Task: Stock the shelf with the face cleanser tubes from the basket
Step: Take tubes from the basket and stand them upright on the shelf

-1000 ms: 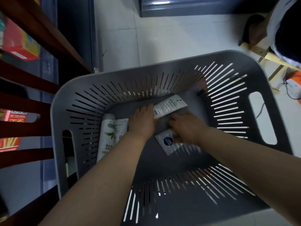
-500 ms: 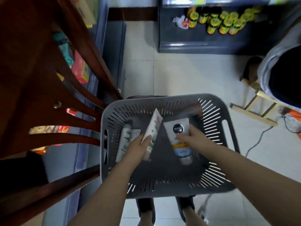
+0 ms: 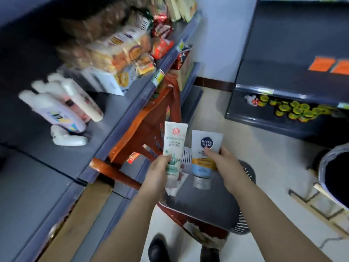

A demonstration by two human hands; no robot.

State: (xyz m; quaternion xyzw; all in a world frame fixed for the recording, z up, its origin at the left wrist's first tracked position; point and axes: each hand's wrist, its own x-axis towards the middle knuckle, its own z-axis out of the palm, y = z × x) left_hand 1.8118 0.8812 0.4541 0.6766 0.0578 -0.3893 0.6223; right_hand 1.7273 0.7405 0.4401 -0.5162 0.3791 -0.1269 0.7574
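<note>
The left hand (image 3: 157, 172) grips a white-and-green cleanser tube (image 3: 174, 148), fingers curled round its lower half, long axis running 6 to 12 o'clock with the flat crimped end up. At its 3 o'clock, just beside it, the right hand (image 3: 225, 164) pinches a Nivea Men tube (image 3: 204, 157) the same way, silver cap pointing to 6 o'clock. Both are held above the grey basket (image 3: 243, 212), with the grey shelf (image 3: 62, 154) at 9 o'clock.

The blue-and-white tube (image 3: 204, 154) in the right hand (image 3: 224, 165) is showing "NIVEA MEN" in a dark round badge (the smaller lines below are staying unreadable). The green-and-white tube (image 3: 174, 142) is carrying blurred Chinese print.
</note>
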